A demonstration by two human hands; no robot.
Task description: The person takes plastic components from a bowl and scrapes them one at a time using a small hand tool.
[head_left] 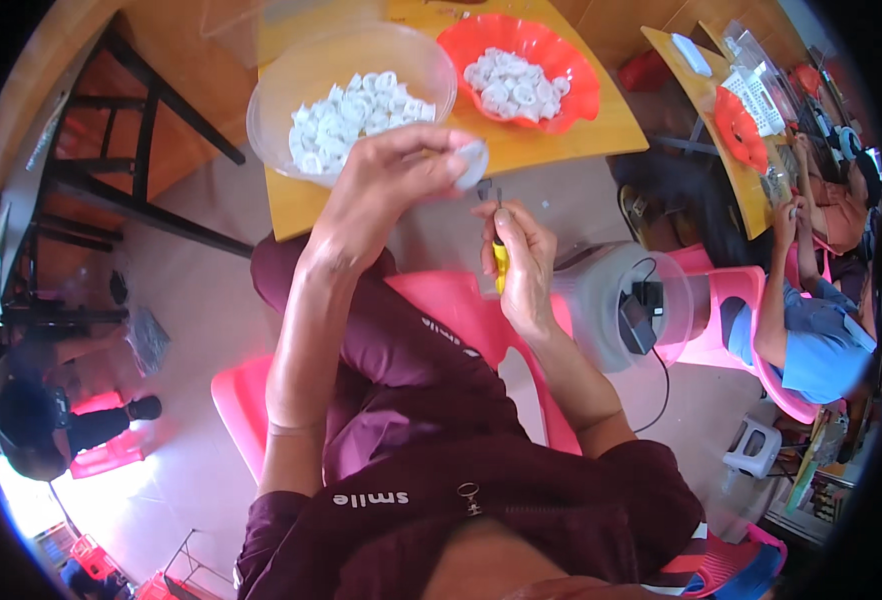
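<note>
My left hand (pixel 386 185) is raised by the table's front edge, thumb and fingers pinching a small round white plastic piece (pixel 473 165). Just below and to the right, my right hand (pixel 523 255) grips a slim tool with a yellow and black handle (pixel 501 262). Its thin metal tip (pixel 499 195) points up toward the white piece, with a small gap between them; the tip's exact shape is too small to tell. Behind my left hand a clear plastic bowl (pixel 261 115) holds many similar white pieces. To its right stands a red wavy-rimmed bowl (pixel 586 100) with more of them.
Both bowls stand on a yellow wooden table (pixel 611 125). A translucent round tub (pixel 591 300) with black power adapters (pixel 639 320) and a cable is right of my knees. Black metal legs (pixel 146 150) rise at left. Other people sit at right and far left, near another table (pixel 701 110).
</note>
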